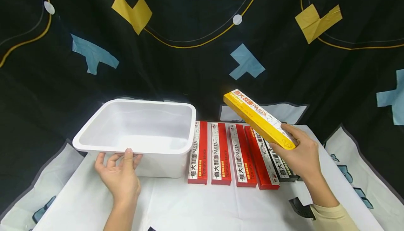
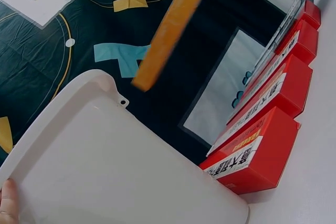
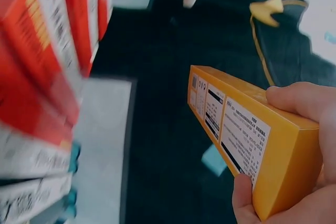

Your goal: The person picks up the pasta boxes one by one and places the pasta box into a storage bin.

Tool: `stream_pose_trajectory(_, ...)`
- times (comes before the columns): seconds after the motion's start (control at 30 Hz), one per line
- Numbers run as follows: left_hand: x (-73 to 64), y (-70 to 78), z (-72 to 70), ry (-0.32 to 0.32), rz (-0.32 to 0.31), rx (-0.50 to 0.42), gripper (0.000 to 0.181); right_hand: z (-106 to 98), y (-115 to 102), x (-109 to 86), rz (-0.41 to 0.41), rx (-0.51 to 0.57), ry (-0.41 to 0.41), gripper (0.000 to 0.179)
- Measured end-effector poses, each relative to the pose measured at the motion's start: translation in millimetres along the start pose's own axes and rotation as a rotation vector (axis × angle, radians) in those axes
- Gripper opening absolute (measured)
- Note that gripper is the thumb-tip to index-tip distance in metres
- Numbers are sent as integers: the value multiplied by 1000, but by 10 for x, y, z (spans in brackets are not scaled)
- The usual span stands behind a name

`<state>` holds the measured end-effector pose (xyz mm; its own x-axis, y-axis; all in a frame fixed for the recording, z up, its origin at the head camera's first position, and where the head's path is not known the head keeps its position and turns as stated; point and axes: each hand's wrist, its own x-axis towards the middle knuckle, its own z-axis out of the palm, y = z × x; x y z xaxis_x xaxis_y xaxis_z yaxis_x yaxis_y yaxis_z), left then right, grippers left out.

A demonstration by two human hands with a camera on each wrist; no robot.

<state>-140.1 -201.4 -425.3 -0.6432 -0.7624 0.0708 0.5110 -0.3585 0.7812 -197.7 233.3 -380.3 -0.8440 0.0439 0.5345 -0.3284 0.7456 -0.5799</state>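
Observation:
A white plastic bin [image 1: 139, 153] stands at the left of the table, its open top tilted toward me. My left hand [image 1: 121, 175] grips its near rim, and a fingertip [image 2: 8, 203] shows at that rim in the left wrist view. Above the right side of the table, my right hand [image 1: 298, 150] holds a yellow pasta box [image 1: 258, 118] by its near end. The box slants up and away to the left, clear of the other boxes. In the right wrist view, thumb and fingers clasp the yellow box [image 3: 236, 124], whose printed white label panels show.
Red tomato-sauce pasta boxes [image 1: 222, 153] lie side by side right of the bin. A black pasta box [image 1: 284, 167] lies at the row's right end, partly beneath the raised yellow one. A dark curtain [image 1: 195, 73] hangs behind the white table [image 1: 195, 206].

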Motion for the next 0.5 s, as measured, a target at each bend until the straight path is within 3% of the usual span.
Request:
stream_pose_trajectory(0.2, -12, 15, 17, -16, 20, 11, 76, 260, -311, 126, -91, 109, -62, 66)
stream_pose_trajectory(0.5, -27, 3, -3, -18, 60, 28, 74, 692, -784, 176, -136, 272, -252, 60)
